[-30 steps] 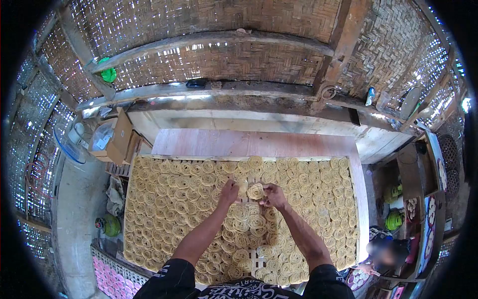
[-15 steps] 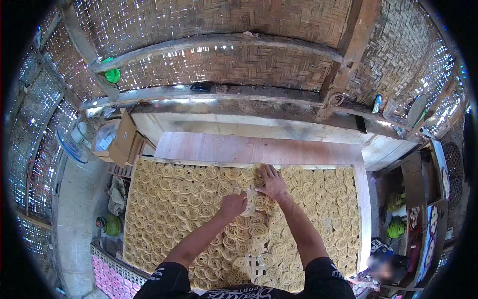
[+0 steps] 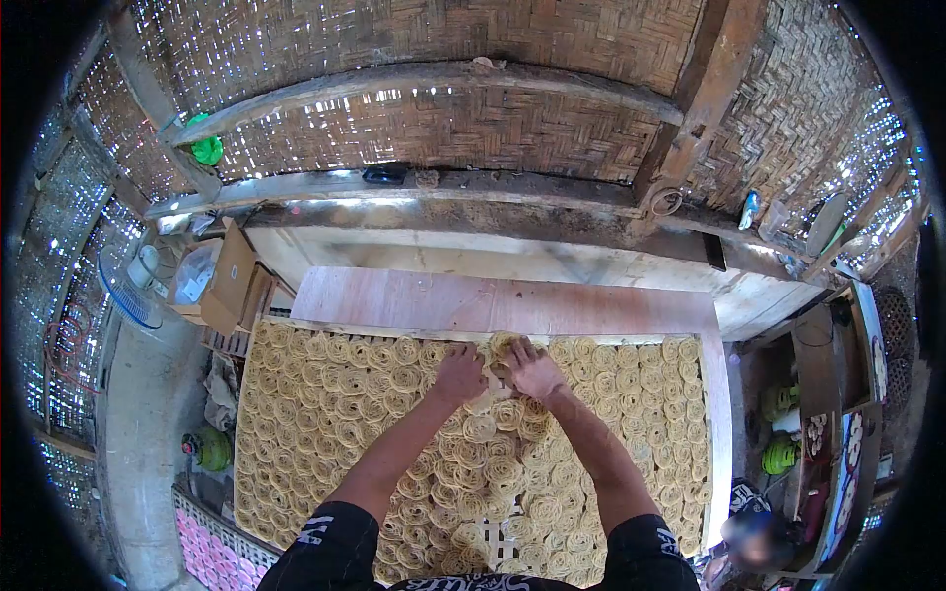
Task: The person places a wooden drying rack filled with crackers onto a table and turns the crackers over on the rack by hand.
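Observation:
Rows of pale yellow noodle coils (image 3: 345, 406) cover a wide slatted rack in front of me. At the rack's far edge, near its middle, my right hand (image 3: 530, 370) has its fingers curled over a noodle coil (image 3: 506, 345) that tilts up against the edge. Just left of it, my left hand (image 3: 461, 374) is closed over the coils; what its fingers hold, if anything, is hidden. Bare slats and a few loose coils (image 3: 479, 426) show between and below the hands.
A pinkish wooden board (image 3: 414, 298) runs behind the rack. At the left are a cardboard box (image 3: 229, 281), a blue fan (image 3: 128, 286) and a green gas cylinder (image 3: 211, 448). Another person (image 3: 751, 527) is at the lower right, near shelves and another green cylinder (image 3: 780, 453).
Both hands have moved away from me to the rack's far edge. My right hand's spread fingers have curled around a coil there. The view has shifted slightly.

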Demonstrator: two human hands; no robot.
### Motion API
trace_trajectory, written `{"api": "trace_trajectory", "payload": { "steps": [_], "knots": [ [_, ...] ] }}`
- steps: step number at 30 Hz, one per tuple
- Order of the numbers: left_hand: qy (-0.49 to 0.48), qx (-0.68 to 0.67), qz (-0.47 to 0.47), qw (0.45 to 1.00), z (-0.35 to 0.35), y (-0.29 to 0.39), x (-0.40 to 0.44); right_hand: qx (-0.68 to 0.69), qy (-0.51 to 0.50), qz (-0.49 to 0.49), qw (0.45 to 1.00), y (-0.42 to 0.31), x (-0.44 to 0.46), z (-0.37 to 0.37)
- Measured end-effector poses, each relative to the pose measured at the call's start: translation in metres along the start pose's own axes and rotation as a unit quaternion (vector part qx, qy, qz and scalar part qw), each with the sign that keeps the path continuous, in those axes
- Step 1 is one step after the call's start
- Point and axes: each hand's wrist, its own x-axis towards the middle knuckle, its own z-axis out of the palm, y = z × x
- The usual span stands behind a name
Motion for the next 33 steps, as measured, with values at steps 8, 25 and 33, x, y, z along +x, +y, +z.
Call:
{"api": "trace_trajectory", "payload": {
  "steps": [8,25,33],
  "knots": [
    [0.165,-0.271,-0.134,0.939,-0.004,-0.008,0.003,0.346,0.060,0.221,0.910,0.002,0.017,-0.020],
    [0.067,-0.070,-0.076,0.992,0.023,0.043,-0.029,0.503,0.253,0.355,0.746,-0.001,-0.038,0.023],
    [0.118,-0.152,-0.034,0.981,0.039,-0.003,-0.065,0.226,0.139,0.378,0.887,-0.010,-0.034,-0.037]
  ]
}}
